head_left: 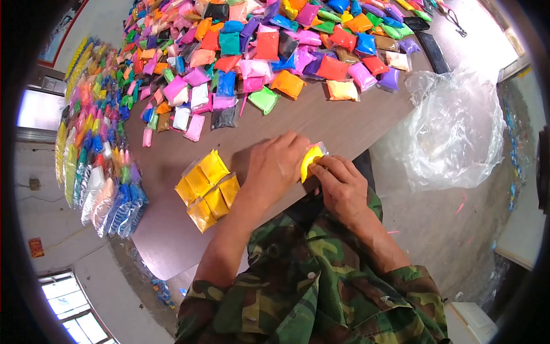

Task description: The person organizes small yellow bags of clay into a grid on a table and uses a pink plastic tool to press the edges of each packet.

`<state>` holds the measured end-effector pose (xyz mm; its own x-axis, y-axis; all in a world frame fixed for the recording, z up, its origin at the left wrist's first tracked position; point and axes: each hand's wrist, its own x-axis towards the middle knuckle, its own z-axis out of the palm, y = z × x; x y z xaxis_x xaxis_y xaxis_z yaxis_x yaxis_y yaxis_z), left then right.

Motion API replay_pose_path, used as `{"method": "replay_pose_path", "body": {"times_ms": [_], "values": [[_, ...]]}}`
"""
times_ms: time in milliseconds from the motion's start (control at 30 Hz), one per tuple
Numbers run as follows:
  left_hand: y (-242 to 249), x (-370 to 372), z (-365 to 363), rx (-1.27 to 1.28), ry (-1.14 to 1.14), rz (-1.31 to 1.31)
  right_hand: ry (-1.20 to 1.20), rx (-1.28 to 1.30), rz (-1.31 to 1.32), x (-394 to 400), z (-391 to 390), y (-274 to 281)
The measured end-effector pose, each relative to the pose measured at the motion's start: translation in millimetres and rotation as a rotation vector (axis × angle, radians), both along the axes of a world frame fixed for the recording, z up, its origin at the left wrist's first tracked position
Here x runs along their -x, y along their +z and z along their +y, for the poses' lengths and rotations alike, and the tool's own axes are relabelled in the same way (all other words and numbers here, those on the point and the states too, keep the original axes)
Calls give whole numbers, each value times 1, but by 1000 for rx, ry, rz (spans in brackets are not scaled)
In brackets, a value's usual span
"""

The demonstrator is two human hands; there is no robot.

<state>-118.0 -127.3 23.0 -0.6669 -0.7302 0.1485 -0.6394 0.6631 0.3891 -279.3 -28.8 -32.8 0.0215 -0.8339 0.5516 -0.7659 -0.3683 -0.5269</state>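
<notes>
Between my two hands, just above the table's near edge, a small yellow packet (310,163) in clear film is held upright. My left hand (279,163) has its fingers closed on the packet's left side. My right hand (342,184) pinches the same packet from the right with thumb and fingers. Left of my left forearm, several yellow packets (209,189) lie grouped together on the brown table (166,223).
A large heap of colourful packets (266,46) covers the table's far side. Strips of packets (97,155) hang or lie along the left edge. At the right is a crumpled clear plastic bag (458,132); a black flat object (432,53) lies behind it.
</notes>
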Motion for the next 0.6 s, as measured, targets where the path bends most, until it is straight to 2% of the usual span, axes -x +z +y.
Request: {"method": "replay_pose_path", "body": {"times_ms": [67, 167, 267, 367, 467, 500, 600], "values": [[-2, -3, 13, -45, 3, 5, -14, -11, -13, -2, 2, 1], [-13, -16, 12, -3, 125, -74, 7, -19, -6, 0, 1, 7], [-12, -29, 12, -32, 242, 123, -1, -45, 37, 0, 2, 9], [-9, -27, 36, 7, 128, 247, -24, -54, 54, -4, 2, 6], [-26, -24, 53, -81, 210, 178, -26, -73, 47, -5, 3, 8], [-28, -24, 50, -62, 258, 261, -23, -70, 49, -6, 3, 9], [-31, -26, 43, -13, 325, 219, -28, -66, 63, -8, 3, 12]]}}
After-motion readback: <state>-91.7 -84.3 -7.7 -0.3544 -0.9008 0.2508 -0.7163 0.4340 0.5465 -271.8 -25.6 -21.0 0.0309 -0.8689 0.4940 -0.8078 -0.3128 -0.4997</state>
